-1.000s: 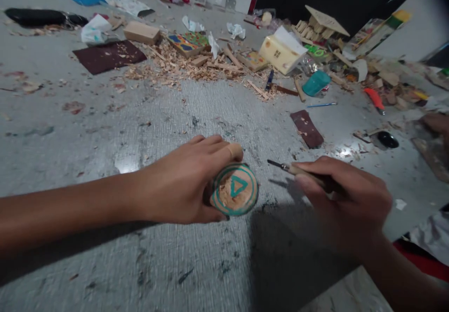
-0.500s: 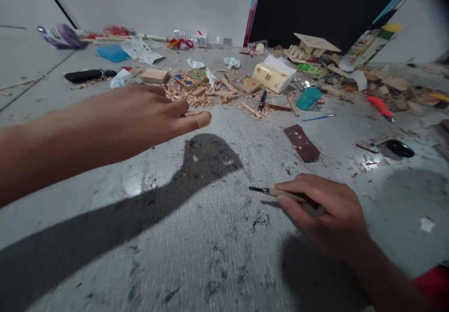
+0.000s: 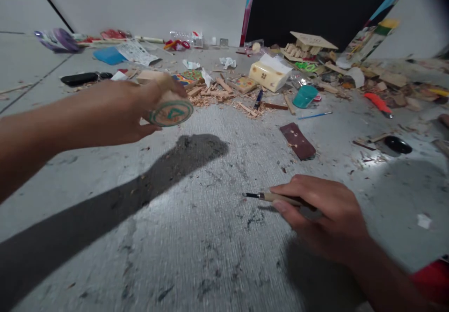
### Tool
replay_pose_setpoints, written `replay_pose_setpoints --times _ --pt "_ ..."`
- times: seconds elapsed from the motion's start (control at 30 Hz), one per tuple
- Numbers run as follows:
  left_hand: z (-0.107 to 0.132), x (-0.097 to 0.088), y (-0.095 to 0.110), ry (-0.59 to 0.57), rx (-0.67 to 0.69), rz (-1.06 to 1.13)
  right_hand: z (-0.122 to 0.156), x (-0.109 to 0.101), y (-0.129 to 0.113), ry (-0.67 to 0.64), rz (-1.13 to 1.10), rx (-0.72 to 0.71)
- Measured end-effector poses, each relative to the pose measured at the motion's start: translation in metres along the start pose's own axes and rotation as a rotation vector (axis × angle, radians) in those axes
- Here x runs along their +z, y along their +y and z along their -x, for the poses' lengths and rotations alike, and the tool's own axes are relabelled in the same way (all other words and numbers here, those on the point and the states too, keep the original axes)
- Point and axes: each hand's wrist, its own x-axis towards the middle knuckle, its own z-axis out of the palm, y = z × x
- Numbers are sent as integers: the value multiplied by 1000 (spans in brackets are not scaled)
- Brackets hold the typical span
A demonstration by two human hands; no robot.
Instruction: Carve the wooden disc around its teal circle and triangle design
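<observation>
Step in hand: inspection. Left hand (image 3: 115, 111) grips the teal-ringed wooden disc (image 3: 170, 110), lifted above the floor. Right hand (image 3: 324, 218) clasps 1 carving tool (image 3: 271, 197), tip leftward. Next move likely requires reseating the disc ahead of the tip.

I am in a craft workshop: wood shavings (image 3: 206, 97), sandpaper (image 3: 297, 141), a small model house (image 3: 269, 72) and paintbrushes (image 3: 314, 115) litter my grey surface (image 3: 217, 237).
</observation>
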Motion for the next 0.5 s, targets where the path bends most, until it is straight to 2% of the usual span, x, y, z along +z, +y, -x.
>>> replay_pose_setpoints --times 0.03,0.1,0.17,0.23,0.27,0.3,0.37,0.4,0.43,0.5 --pt "-1 0 0 -19 -2 -66 0 0 0 4 4 2" --pt "-4 1 2 -143 50 -127 1 -1 0 14 8 -2" --pt "-5 2 6 -173 77 -78 1 -1 0 28 16 -3" --pt "-4 5 15 -133 103 157 2 -1 2 53 33 17" --pt "-3 9 22 -135 168 337 2 -2 2 67 45 39" --pt "-2 14 31 -163 245 503 3 -2 3 86 58 62" --pt "2 28 51 -298 342 745 4 -4 5 129 87 93" --pt "3 36 60 -346 402 772 5 -5 6 142 100 105" --pt "4 45 68 -347 486 735 5 -6 6 148 110 112" --pt "5 60 78 -259 554 637 5 -8 7 142 115 125"
